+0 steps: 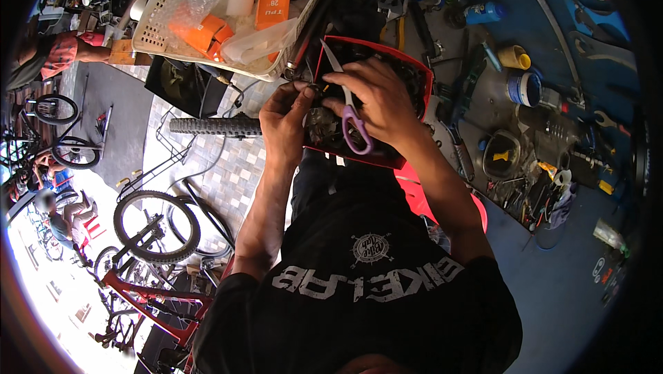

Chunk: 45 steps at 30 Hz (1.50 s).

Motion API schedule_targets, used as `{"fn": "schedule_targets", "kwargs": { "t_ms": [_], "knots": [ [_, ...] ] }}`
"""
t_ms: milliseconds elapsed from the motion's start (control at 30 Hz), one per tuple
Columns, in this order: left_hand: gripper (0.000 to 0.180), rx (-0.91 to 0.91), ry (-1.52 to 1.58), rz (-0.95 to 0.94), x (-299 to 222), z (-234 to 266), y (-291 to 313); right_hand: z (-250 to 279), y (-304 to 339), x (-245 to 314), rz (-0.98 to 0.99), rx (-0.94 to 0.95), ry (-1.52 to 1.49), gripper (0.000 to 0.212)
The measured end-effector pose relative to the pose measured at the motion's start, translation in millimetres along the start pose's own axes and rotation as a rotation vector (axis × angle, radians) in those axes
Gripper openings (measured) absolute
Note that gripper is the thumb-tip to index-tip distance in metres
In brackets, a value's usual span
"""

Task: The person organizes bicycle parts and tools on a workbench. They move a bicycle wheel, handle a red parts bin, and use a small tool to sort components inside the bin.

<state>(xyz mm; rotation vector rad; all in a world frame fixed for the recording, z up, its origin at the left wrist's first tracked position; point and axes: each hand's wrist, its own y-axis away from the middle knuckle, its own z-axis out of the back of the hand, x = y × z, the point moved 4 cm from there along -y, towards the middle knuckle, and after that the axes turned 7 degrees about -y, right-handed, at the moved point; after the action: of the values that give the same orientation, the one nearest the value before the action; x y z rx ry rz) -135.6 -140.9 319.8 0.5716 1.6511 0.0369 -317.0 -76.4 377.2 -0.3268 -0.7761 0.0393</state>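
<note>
My left hand is closed, its thumb and fingers pinching a small dark piece too small to name. Close beside it, my right hand holds a pair of scissors with purple handles. The handle loops hang below the fingers, toward me, and the blades point away to the upper left. The right fingertips are near the dark piece; whether they touch it I cannot tell. Under both hands is a red box full of dark small parts, partly hidden by the hands.
A cream plastic basket with bubble wrap and orange packages stands at the far left. On the right, a bench carries several tools, a blue-and-white tub and a yellow cup. A tyre lies left of my hands; a red bicycle is lower left.
</note>
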Motion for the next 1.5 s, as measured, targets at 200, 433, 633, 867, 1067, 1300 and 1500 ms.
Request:
{"fn": "schedule_targets", "kwargs": {
  "t_ms": [200,433,633,867,1067,1300,1500],
  "knots": [
    [0.014,0.101,0.079,-0.06,-21,-7,5,3,-9,1,-0.028,0.037,-0.17,0.039],
    [0.013,0.171,0.136,-0.118,-29,-25,7,33,-6,6,-0.11,0.08,-0.405,0.025],
    [0.013,0.216,0.061,-0.189,-32,-36,10,46,5,9,-0.27,0.102,-0.371,0.02],
    [0.019,0.274,0.015,-0.369,-42,-40,20,64,7,33,-0.184,-0.104,-0.272,0.02],
    [0.028,0.31,0.023,-0.501,-46,-44,26,67,7,44,-0.151,-0.118,-0.311,0.019],
    [0.024,0.313,-0.213,-0.466,-44,-36,22,78,19,38,-0.164,-0.109,-0.157,0.021],
    [0.024,0.099,-0.722,-0.702,-40,-14,28,92,41,17,-0.267,-0.054,0.011,0.02]
  ]
}}
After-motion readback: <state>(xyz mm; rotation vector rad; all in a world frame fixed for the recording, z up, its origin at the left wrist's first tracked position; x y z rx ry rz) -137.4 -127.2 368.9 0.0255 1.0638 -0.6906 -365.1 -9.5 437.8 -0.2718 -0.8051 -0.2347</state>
